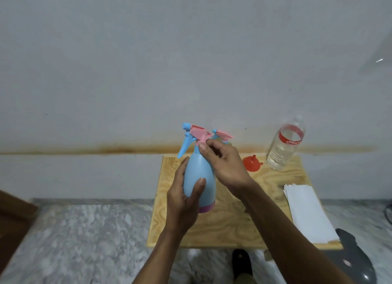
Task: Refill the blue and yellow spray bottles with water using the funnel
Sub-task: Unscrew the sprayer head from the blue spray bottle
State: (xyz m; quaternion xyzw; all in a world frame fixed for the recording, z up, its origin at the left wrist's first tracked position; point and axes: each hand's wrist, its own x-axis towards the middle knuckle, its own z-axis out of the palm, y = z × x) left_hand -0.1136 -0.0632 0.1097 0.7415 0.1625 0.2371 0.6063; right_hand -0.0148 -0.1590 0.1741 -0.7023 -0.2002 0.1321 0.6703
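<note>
The blue spray bottle (198, 177) is held upright above the left part of the wooden counter (229, 224), lifted clear of its surface or nearly so; contact with the board cannot be confirmed. Its body is opaque light blue with a pink band at the base, so any contents cannot be seen. The pink and blue trigger head (194, 136) is still seated on the neck, nozzle and lever pointing left.

The left hand (182, 203) grips the bottle body, thumb laid up the front and fingers (180, 169) wrapped round the far side. The right hand (224, 162) is at the neck, its fingers curled and pinching the collar just below the trigger head.

Directly behind the right hand, a second trigger head (222, 135), pink with blue parts, shows above the knuckles. The bottle beneath it is hidden, so its colour and contents cannot be told.

An orange funnel (252, 164) lies mouth-down on the counter, to the right of the right hand and apart from it. Near it, at the counter's back right corner, stands 1 clear plastic water bottle (285, 145) with a red label. It holds clear liquid to roughly the label's level; the cap area is too pale to make out.

A stack of white paper sheets (308, 211) lies along the counter's right edge. The counter stands on a grey marbled floor (84, 241) against a pale wall (148, 61) carrying a brown stain line.
</note>
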